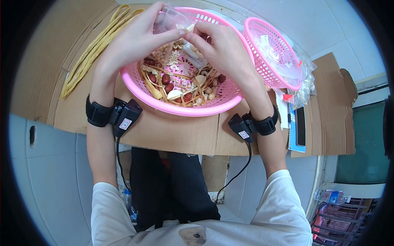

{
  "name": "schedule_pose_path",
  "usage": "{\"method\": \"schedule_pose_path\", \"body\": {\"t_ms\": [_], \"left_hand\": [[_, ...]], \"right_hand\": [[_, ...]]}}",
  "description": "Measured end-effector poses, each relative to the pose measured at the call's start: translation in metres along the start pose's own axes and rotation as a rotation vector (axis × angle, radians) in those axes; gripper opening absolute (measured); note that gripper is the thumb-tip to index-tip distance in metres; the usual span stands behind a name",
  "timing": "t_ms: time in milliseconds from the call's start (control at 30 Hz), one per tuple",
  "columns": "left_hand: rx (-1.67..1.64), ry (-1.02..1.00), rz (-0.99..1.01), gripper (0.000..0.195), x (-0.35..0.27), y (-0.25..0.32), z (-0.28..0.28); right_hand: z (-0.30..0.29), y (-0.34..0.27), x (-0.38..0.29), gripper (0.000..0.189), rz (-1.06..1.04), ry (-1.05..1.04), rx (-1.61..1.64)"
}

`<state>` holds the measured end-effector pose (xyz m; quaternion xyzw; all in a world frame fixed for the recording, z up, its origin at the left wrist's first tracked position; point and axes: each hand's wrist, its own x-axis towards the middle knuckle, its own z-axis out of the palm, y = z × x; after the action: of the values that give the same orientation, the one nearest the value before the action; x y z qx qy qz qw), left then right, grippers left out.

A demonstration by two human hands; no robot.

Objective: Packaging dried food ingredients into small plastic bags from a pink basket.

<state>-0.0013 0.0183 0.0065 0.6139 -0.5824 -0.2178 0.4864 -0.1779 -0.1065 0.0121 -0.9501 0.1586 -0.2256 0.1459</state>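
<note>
My left hand (146, 40) grips a clear plastic bag (177, 19) over the far side of a pink perforated plastic basket (184, 111). Thumb and fingers of my right hand (220, 46) pinch at the bag's near edge, meeting my left thumb. A pale piece shows beside the fingertips; what it is stays partly hidden. Below lie red dates (166, 79), peanuts in shells (211, 94), pale slices (174, 94), brown dried strips (149, 84) and curly whitish bits (174, 58). A clear bag of round beans (162, 55) rests under my left hand.
A looped bundle of yellow dried strands (89, 61) lies left on the cardboard (172, 132). At right, a smaller pink basket (254, 46) holds clear plastic packets. Nearer are a blue spiral notebook (293, 135) and a dark phone (300, 126). Cables hang from both wrist devices.
</note>
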Motion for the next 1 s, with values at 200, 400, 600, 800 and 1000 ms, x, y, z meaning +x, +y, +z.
{"method": "schedule_pose_path", "body": {"t_ms": [200,400,600,800,1000], "left_hand": [[0.006,0.002,-0.021,0.051,-0.001,0.006,0.001],[0.083,0.011,0.016,0.057,0.003,-0.012,0.001],[0.069,-0.089,0.124,0.069,-0.002,-0.017,0.004],[0.113,-0.158,0.181,0.071,-0.002,-0.018,0.003],[0.123,-0.191,0.131,0.07,0.0,-0.014,0.001]], "right_hand": [[0.008,0.007,-0.001,0.032,-0.019,0.122,0.09],[-0.001,-0.001,0.003,0.03,0.1,0.243,0.214],[-0.011,-0.008,0.0,0.018,-0.098,0.271,0.295],[0.0,0.001,0.0,0.013,-0.235,0.163,0.38],[0.001,-0.003,-0.002,0.016,-0.135,0.151,0.498]]}}
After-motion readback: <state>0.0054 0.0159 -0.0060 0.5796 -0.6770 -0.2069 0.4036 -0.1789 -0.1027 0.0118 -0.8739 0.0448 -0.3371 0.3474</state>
